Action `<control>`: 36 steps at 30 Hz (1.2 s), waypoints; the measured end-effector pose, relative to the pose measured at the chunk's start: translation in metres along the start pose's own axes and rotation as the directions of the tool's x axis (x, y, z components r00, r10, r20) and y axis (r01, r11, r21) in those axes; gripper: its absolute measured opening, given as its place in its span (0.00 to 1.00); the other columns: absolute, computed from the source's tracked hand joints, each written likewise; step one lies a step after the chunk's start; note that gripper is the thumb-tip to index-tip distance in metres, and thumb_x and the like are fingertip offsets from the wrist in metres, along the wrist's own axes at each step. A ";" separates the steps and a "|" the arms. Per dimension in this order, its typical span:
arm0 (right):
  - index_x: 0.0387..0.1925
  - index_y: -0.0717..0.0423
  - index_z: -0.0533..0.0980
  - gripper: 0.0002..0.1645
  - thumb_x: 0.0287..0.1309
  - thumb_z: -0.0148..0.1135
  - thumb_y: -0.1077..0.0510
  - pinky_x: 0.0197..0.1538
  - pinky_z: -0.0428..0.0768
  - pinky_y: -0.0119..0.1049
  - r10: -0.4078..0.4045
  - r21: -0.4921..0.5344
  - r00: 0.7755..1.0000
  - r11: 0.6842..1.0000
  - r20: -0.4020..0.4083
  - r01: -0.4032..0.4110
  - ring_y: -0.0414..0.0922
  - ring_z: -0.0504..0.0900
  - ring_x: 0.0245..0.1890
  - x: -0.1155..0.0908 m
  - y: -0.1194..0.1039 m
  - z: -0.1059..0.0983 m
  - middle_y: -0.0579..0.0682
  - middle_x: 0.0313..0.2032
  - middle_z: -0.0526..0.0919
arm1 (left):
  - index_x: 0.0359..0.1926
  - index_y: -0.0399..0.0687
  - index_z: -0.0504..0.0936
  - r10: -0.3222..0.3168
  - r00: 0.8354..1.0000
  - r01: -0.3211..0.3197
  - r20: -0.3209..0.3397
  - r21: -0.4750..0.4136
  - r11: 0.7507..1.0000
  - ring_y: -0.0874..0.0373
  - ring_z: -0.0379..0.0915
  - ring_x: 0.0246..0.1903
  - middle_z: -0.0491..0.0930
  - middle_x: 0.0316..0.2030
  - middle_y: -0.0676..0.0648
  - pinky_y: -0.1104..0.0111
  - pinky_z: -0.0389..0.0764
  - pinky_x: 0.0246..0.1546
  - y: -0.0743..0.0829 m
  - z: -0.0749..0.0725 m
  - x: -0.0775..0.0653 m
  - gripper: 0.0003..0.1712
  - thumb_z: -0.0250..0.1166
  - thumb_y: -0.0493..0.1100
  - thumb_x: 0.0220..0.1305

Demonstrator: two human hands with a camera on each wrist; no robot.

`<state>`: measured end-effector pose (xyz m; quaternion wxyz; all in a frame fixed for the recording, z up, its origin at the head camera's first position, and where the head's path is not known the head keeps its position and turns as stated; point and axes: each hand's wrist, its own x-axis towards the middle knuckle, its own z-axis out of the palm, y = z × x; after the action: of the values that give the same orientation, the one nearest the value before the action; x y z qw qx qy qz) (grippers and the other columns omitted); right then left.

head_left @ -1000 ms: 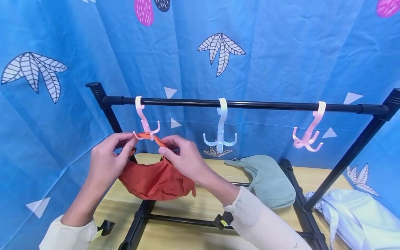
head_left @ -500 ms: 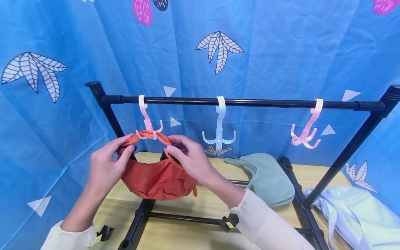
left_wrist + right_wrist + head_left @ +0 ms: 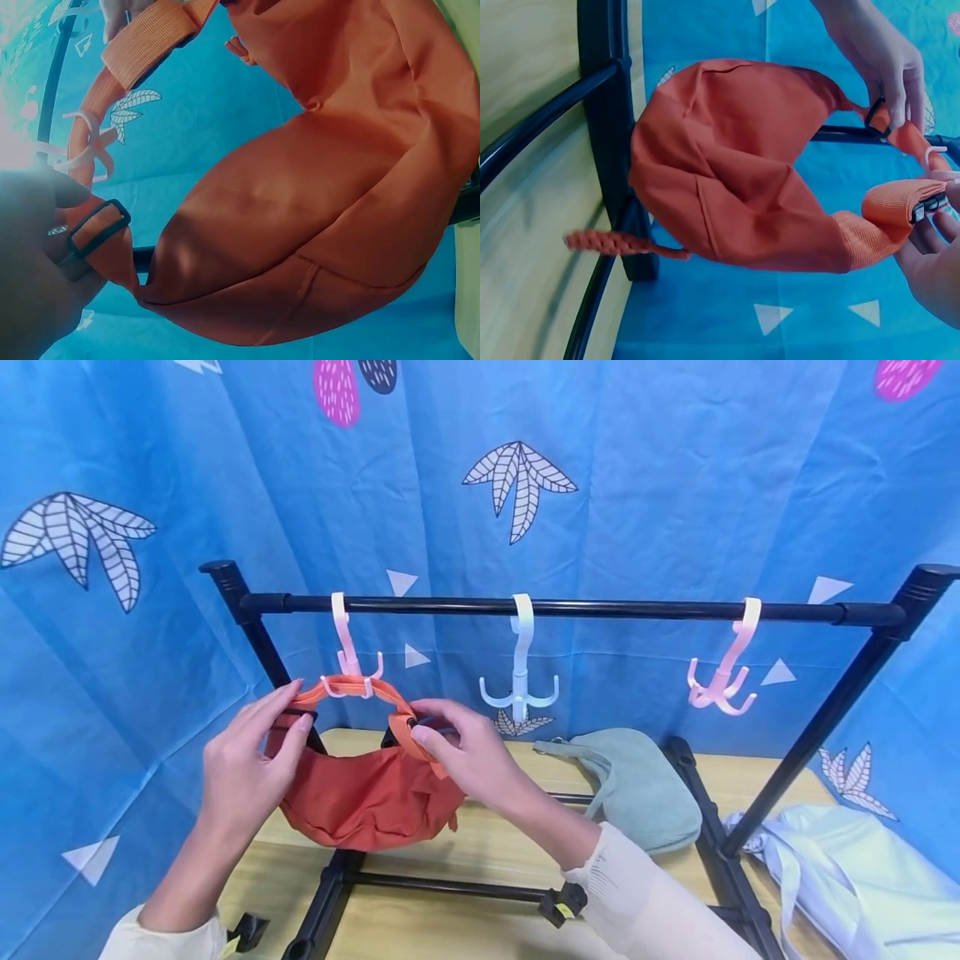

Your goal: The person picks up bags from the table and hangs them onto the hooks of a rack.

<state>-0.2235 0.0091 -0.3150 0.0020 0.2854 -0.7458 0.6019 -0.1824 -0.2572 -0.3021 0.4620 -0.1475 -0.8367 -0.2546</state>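
Note:
A rust-red shoulder bag (image 3: 367,802) hangs below the pink four-pronged hook (image 3: 348,643) at the rack's left. Its orange strap (image 3: 386,692) lies across the hook's prongs. My left hand (image 3: 247,764) pinches the strap's left side, by a black buckle (image 3: 100,229) in the left wrist view. On the other side, my right hand (image 3: 476,756) holds the strap at a doubled section, where the right wrist view shows a dark fastener (image 3: 928,205). A braided pull (image 3: 607,242) dangles from the bag. My right fingertips are partly hidden behind the strap.
The black rack bar (image 3: 630,608) also carries a pale blue hook (image 3: 521,668) and another pink hook (image 3: 727,668). A sage-green bag (image 3: 645,793) lies on the wooden surface (image 3: 442,927). A pale bag (image 3: 862,868) lies at right. A blue patterned curtain (image 3: 637,527) stands behind.
The strap has spread into a wider arch over the left pink hook. My hands have moved apart, the right one slightly rightward and the left slightly leftward.

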 end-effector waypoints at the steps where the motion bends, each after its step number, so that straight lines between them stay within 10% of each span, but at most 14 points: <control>1: 0.68 0.47 0.76 0.24 0.73 0.62 0.54 0.55 0.88 0.37 0.000 -0.008 1.000 1.000 -0.001 0.000 0.43 0.87 0.50 -0.001 0.000 -0.001 0.49 0.54 0.84 | 0.67 0.47 0.80 0.000 1.000 0.000 -0.007 0.001 1.000 0.42 0.83 0.50 0.85 0.58 0.37 0.95 0.64 0.51 -0.001 0.000 -0.001 0.34 0.73 0.29 0.59; 36: 0.63 0.45 0.80 0.23 0.68 0.67 0.51 0.62 0.85 0.48 0.058 -0.275 0.998 0.959 -0.025 -0.063 0.51 0.85 0.59 -0.053 0.023 -0.037 0.45 0.58 0.85 | 0.57 0.38 0.86 0.111 0.994 -0.111 -0.016 -0.038 0.993 0.43 0.79 0.51 0.85 0.56 0.37 0.92 0.65 0.55 0.022 0.000 -0.022 0.26 0.73 0.31 0.53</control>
<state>-0.2011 0.0670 -0.3436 0.0295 0.2543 -0.8306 0.4945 -0.1602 -0.2392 -0.3147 0.4784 -0.2010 -0.8188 -0.2457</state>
